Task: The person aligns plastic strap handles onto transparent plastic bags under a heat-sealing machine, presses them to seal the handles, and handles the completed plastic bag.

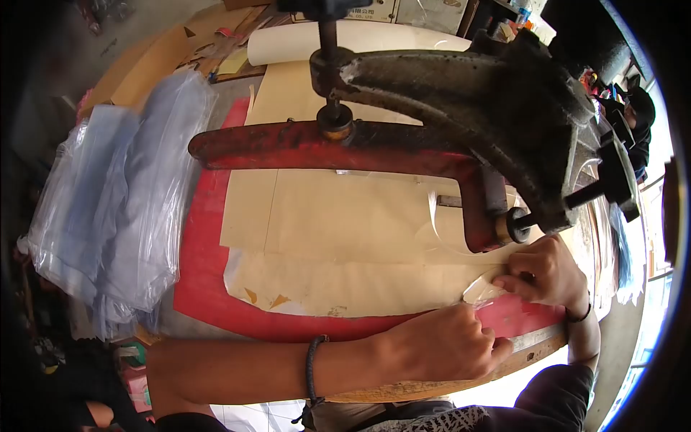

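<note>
My left hand (453, 342) reaches across the front of the bench from the left, its fingers curled closed. Close by on the right, my right hand (543, 270) is also closed, thumb and fingers pinched. Between them, a small piece of clear plastic film (484, 291) catches the light, and both hands grip its edges. It lies over a red sheet (522, 317) and the corner of a tan paper sheet (345, 281). Just above the right hand is the lower end of a red metal bar (403, 155) on a dark machine arm (425, 86).
Stacked clear plastic sleeves (108, 216) lie on the left. Behind them stands an open cardboard box (147, 68). A white roll (345, 43) lies at the back. A thin clear strip (435, 216) curls under the bar. Another person (637, 119) is at far right.
</note>
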Demonstrator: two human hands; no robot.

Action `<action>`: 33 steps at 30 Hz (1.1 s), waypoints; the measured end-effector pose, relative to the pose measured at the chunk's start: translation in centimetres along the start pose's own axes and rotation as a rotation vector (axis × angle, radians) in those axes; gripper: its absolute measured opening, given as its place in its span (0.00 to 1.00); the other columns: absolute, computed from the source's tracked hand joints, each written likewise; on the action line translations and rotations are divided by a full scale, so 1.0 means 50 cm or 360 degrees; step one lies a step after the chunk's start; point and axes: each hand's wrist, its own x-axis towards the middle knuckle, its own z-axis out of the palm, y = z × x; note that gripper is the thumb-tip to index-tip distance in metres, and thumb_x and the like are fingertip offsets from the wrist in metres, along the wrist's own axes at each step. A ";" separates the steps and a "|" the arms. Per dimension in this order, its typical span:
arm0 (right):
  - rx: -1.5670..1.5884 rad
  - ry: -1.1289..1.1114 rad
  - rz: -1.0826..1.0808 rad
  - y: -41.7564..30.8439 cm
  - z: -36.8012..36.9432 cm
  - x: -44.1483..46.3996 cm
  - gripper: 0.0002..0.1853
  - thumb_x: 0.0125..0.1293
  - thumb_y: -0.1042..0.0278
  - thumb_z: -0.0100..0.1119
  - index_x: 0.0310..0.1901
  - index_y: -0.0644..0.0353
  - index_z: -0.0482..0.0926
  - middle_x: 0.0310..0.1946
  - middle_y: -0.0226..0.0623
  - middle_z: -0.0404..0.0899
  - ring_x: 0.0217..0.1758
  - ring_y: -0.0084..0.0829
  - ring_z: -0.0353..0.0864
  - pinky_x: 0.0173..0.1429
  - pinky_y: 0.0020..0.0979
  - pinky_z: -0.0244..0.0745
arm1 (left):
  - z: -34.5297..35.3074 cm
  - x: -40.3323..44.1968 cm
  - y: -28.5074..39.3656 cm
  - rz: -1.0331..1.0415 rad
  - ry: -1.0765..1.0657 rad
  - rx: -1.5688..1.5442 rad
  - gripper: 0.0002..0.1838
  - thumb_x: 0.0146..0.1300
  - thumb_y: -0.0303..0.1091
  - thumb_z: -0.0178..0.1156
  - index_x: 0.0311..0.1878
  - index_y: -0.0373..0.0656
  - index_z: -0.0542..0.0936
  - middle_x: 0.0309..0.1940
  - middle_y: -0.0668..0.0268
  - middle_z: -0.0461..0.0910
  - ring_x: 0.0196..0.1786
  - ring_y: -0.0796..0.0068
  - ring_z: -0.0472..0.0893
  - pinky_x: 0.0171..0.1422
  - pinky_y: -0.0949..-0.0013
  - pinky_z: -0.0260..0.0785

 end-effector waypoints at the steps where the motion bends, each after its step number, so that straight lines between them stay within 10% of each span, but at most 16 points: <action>1: -0.0001 0.0012 0.0003 -0.001 0.001 0.000 0.20 0.56 0.59 0.72 0.15 0.55 0.71 0.08 0.32 0.66 0.13 0.40 0.71 0.21 0.38 0.63 | -0.003 0.000 0.001 -0.0018 -0.0025 0.0010 0.10 0.54 0.35 0.59 0.37 0.41 0.77 0.17 0.71 0.73 0.19 0.78 0.75 0.36 0.70 0.73; 15: 0.0076 0.0005 0.0036 0.003 0.000 -0.003 0.19 0.57 0.61 0.72 0.16 0.55 0.73 0.09 0.32 0.67 0.14 0.39 0.72 0.20 0.36 0.63 | 0.008 0.009 -0.005 -0.0183 0.0165 -0.0228 0.22 0.67 0.50 0.52 0.51 0.41 0.72 0.48 0.54 0.71 0.57 0.55 0.69 0.63 0.52 0.63; 19: 0.0058 0.0045 -0.0002 0.010 0.001 -0.002 0.18 0.58 0.61 0.71 0.16 0.54 0.73 0.09 0.32 0.67 0.14 0.39 0.71 0.20 0.36 0.62 | 0.008 0.011 -0.008 -0.0107 0.0311 -0.0189 0.18 0.68 0.50 0.51 0.41 0.42 0.76 0.51 0.52 0.71 0.58 0.55 0.69 0.63 0.51 0.62; 33: 0.0062 0.0089 -0.0001 0.010 0.005 -0.008 0.18 0.56 0.62 0.72 0.16 0.53 0.74 0.08 0.31 0.65 0.13 0.37 0.70 0.20 0.36 0.61 | 0.010 0.009 -0.011 -0.0139 0.0197 -0.0329 0.22 0.71 0.50 0.48 0.58 0.44 0.69 0.54 0.49 0.70 0.61 0.49 0.68 0.67 0.46 0.62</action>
